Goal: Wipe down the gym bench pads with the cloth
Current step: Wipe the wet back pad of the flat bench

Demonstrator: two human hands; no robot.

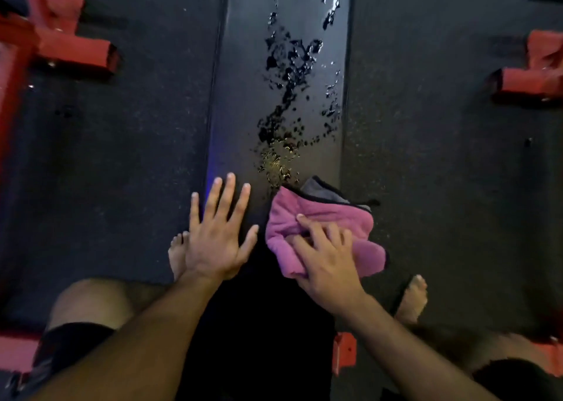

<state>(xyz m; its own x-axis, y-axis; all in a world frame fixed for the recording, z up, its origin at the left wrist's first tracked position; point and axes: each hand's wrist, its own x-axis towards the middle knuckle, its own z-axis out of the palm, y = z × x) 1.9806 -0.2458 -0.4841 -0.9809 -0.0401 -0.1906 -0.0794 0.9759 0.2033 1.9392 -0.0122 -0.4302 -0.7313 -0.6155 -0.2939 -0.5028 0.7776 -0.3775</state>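
Pink cloth [320, 227], w/ a grey underside and dark trim showing at its far edge, is sitting bunched on the near right part of the bench pad [243, 96], right hand [329, 266] lying on top w/ fingers curled into the folds and gripping it. Left hand [216, 236] is resting flat on the pad's near left edge, fingers straight and spread, holding nothing. Cloth is looking soft, light and floppy, so it's prob best held from above as a wad w/ palm pressing down; pinching a corner would just let it trail. Pad is looking smooth, firm and slick, likely vinyl, and wet: droplets [289, 74] are beading in a long streak up the middle and right side, starting just beyond the cloth. Pad's long axis is running straight away from the person, near end by the hands, far end leaving the top of the view. Cloth itself is lying roughly crosswise to that. Strokes prob need to go lengthwise, away from the body. Bare feet are standing either side on the dark floor.
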